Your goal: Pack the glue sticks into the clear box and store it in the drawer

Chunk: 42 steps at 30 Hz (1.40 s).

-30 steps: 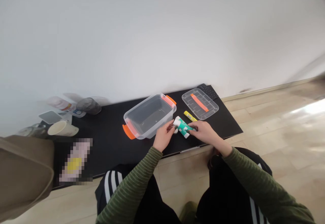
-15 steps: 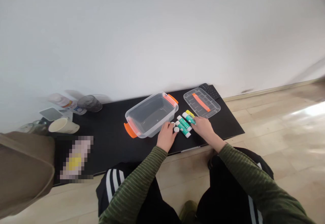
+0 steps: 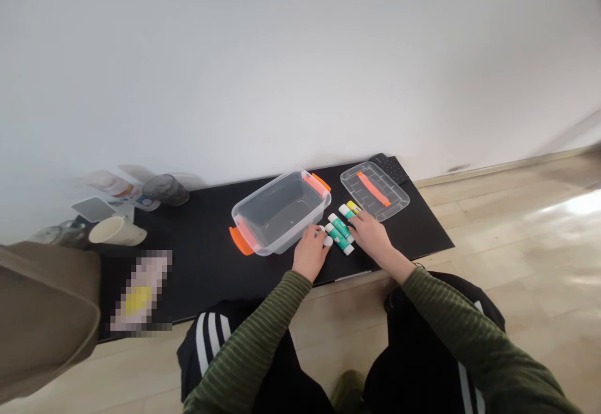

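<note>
Several green-and-white glue sticks lie side by side on the black table [image 3: 206, 276], with a yellow glue stick [image 3: 353, 207] at the right of the row. My left hand [image 3: 310, 254] is closed at the left end, its thumb and fingers around white-ended glue sticks [image 3: 327, 241] whose bodies are mostly hidden. My right hand [image 3: 373, 238] curls over the right end, fingers on a green glue stick [image 3: 345, 211] and beside the yellow one. Between the hands lie two green glue sticks [image 3: 339, 238]. Behind my left hand stands a clear plastic box [image 3: 282, 213] with orange latches, lidless.
The box's clear lid [image 3: 375, 190] with an orange handle lies at the right, beside a dark dotted object [image 3: 392, 168]. At the left are a paper cup [image 3: 117, 231], a bottle [image 3: 122, 188], a dark jar [image 3: 165, 190] and a person's brown sleeve [image 3: 49, 320]. A wall rises behind.
My right hand has shifted slightly left and its fingers have moved along the green glue stick. My left hand stays nearly in place at the white ends.
</note>
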Tool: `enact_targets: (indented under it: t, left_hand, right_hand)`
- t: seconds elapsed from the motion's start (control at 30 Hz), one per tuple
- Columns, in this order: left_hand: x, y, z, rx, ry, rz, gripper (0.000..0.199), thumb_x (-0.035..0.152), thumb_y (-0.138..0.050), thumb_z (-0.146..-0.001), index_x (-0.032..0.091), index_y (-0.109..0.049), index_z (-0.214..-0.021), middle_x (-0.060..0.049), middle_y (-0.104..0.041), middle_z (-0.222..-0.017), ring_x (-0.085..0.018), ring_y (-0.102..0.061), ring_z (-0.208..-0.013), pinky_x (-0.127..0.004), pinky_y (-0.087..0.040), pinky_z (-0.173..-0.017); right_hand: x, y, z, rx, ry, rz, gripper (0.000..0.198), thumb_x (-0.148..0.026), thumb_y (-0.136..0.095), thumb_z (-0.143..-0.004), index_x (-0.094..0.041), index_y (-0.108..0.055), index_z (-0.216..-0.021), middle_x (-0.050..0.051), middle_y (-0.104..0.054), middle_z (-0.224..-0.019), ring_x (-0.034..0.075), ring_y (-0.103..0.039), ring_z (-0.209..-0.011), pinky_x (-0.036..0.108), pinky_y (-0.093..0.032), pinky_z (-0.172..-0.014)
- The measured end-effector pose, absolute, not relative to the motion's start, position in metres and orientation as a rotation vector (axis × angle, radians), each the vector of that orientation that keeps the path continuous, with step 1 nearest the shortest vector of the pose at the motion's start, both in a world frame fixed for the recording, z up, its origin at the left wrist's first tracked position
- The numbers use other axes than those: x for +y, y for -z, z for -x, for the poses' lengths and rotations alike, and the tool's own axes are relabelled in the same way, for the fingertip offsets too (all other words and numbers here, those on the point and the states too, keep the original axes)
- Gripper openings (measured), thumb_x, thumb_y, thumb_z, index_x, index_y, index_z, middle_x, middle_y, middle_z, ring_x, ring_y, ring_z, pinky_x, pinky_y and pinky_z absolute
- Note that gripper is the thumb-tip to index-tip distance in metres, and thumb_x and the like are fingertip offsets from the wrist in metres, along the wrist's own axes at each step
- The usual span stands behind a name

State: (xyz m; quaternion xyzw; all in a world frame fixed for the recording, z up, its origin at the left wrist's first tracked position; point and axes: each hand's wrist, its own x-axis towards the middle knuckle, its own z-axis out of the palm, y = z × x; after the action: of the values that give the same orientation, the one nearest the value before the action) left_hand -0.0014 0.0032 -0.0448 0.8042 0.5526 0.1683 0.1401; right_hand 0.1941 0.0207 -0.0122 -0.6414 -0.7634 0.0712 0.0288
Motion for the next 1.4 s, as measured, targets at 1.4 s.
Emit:
enact_targets:
  t: [1.4]
  left_hand:
    - [0.006,0.01,-0.001,0.841,-1.098,-0.552,0.027,0.028,-0.075,-0.078,0.016,-0.069,-0.101,-0.006,-0.072,-0.1,-0.016,-0.069,-0.093,-0.041,-0.047,-0.105]
  right_hand:
    - [-0.02,-0.008,-0.216,-2.041,-0.664,1.521,0.028,-0.035,-0.056,-0.089,-0.02,-0.065,-0.111,0.008,-0.066,-0.103,0.016,-0.061,-0.078,0.027,-0.05,-0.075]
